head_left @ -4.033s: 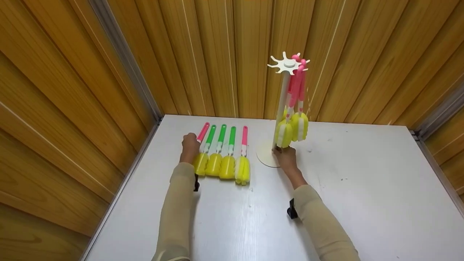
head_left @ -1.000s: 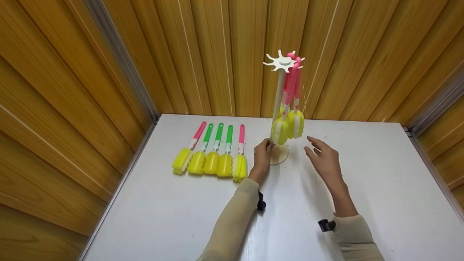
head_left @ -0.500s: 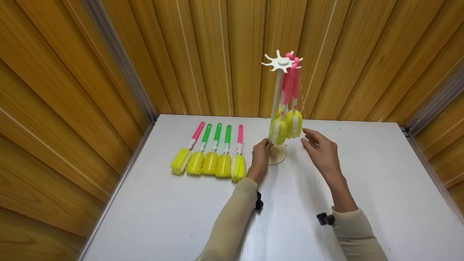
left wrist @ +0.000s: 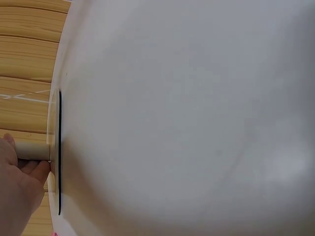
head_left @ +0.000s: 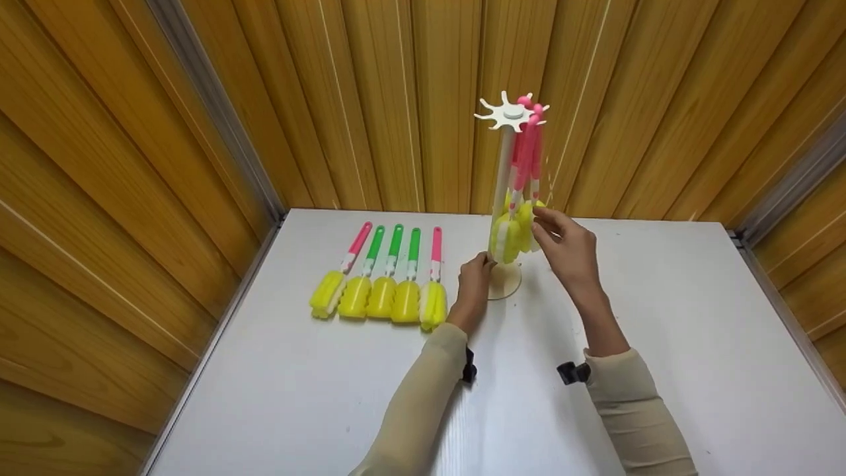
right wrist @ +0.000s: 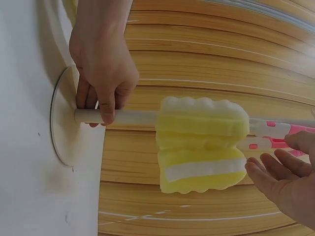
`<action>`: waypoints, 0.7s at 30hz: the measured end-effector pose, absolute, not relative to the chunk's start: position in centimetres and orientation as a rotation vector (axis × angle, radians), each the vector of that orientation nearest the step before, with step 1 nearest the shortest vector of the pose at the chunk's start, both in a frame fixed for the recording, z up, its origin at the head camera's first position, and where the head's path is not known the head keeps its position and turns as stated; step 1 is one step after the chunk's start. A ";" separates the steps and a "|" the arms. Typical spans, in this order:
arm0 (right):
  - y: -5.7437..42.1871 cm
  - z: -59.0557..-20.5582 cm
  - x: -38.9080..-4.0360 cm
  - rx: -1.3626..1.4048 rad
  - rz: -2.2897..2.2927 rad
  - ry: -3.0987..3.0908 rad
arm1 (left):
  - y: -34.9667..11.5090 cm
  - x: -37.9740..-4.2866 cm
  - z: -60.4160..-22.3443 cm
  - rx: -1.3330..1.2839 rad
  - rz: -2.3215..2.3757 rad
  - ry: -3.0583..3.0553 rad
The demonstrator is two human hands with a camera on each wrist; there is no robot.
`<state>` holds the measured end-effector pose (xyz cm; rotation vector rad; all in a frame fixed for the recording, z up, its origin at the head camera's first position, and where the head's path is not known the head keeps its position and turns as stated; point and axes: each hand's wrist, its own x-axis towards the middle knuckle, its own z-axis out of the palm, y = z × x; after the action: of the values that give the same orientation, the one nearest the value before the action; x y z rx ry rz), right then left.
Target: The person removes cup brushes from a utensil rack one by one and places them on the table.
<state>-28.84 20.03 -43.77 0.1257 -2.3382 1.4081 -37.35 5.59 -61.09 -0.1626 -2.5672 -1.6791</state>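
A white stand (head_left: 500, 178) with a star-shaped hooked top and a round base (head_left: 504, 284) stands upright on the table. Several pink-handled sponge brushes (head_left: 506, 241) hang from hooks on its right side, yellow-and-white heads down. My left hand (head_left: 472, 287) grips the pole just above the base, fingers wrapped round it in the right wrist view. Beside the hanging heads is my right hand (head_left: 570, 254), thumb and fingers apart. In the right wrist view its fingertips (right wrist: 253, 164) are right at the upper end of one sponge head (right wrist: 206, 169).
Left of the stand lies a row of brushes on the white table (head_left: 264, 383): pink-handled ones (head_left: 328, 294) at both ends and green-handled ones (head_left: 381, 297) between. Wood-panelled walls (head_left: 396, 99) rise behind and to the left.
My left hand has left the leftmost lying brush and now grips the pole. My right hand let go of the pole's foot, drew off rightward, then came up to the hanging sponge heads.
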 end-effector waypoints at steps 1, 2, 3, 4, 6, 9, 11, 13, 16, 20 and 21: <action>19.8 -43.6 -29.1 0.124 1.420 -2.337 | 5.6 -37.4 -61.1 -0.159 -1.671 -2.571; 19.5 -43.5 -29.3 0.123 1.433 -2.334 | 5.5 -37.4 -61.1 -0.158 -1.669 -2.571; 19.3 -43.4 -29.5 0.122 1.444 -2.329 | 5.5 -37.4 -61.2 -0.161 -1.668 -2.571; 19.1 -43.3 -29.8 0.117 1.452 -2.326 | 5.5 -37.4 -61.2 -0.164 -1.671 -2.569; 18.8 -43.1 -30.2 0.112 1.475 -2.317 | 5.5 -37.4 -61.3 -0.171 -1.671 -2.571; 18.5 -42.7 -30.9 0.104 1.498 -2.309 | 5.5 -37.5 -61.2 -0.175 -1.655 -2.582; 18.3 -42.5 -31.2 0.095 1.517 -2.318 | 5.6 -37.5 -61.2 -0.168 -1.639 -2.594; 18.2 -42.4 -31.5 0.091 1.526 -2.332 | 5.6 -37.5 -61.2 -0.159 -1.630 -2.600; 18.0 -42.3 -32.0 0.090 1.535 -2.347 | 5.6 -37.5 -61.2 -0.145 -1.648 -2.598; 17.7 -42.3 -32.4 0.084 1.524 -2.353 | 5.6 -37.6 -61.1 -0.138 -1.666 -2.586; 17.7 -42.3 -32.5 0.086 1.516 -2.352 | 5.6 -37.6 -61.1 -0.140 -1.662 -2.584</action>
<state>-32.47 17.68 -42.25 0.0860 -2.3517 1.5159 -37.58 5.61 -61.12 -0.1405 -2.5845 -1.6621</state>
